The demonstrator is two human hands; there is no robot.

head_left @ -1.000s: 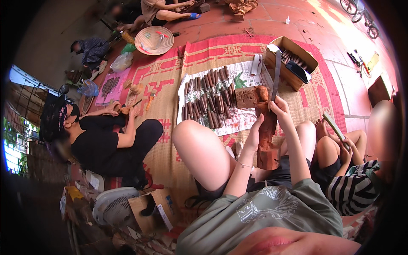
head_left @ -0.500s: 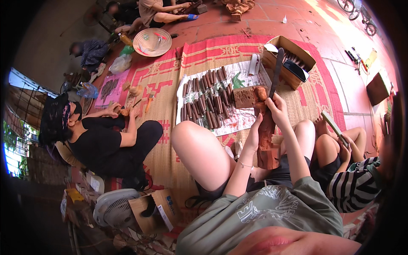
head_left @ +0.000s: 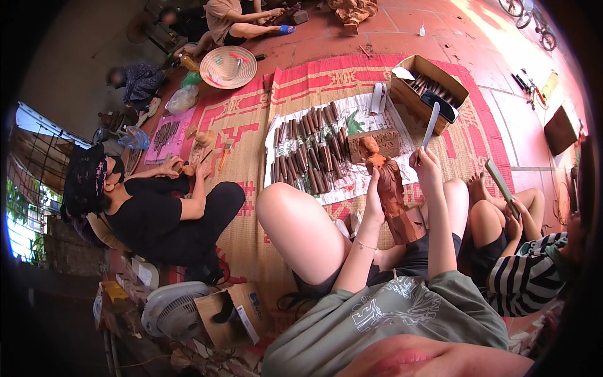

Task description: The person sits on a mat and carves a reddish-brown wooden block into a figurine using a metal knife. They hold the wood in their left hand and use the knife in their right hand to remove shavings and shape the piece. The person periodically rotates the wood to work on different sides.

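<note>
My left hand [head_left: 375, 198] is closed around the side of a reddish-brown carved wooden statue [head_left: 393, 187]. The figure stands tilted on its square uncarved base [head_left: 406, 226], between my thighs, with its head pointing away from me. Just right of the statue, my right hand [head_left: 428, 168] grips a long flat file [head_left: 431, 125] by its lower end, blade upward and apart from the wood. Beyond the statue's head lies a brown block with a patterned face [head_left: 384, 142]. Many dark-handled carving tools [head_left: 308, 147] rest in rows on a white printed sheet [head_left: 348, 195].
An open cardboard box [head_left: 461, 94] of more tools stands far right. On my left a person in black [head_left: 157, 207] works on a small wooden piece; at right a person in stripes [head_left: 527, 270] holds a long pale green bar [head_left: 499, 182]. A woven hat [head_left: 228, 67] lies far left.
The statue has turned to show its carved figure and head. My right hand has moved right with the file, away from the wood, and the blade now catches light.
</note>
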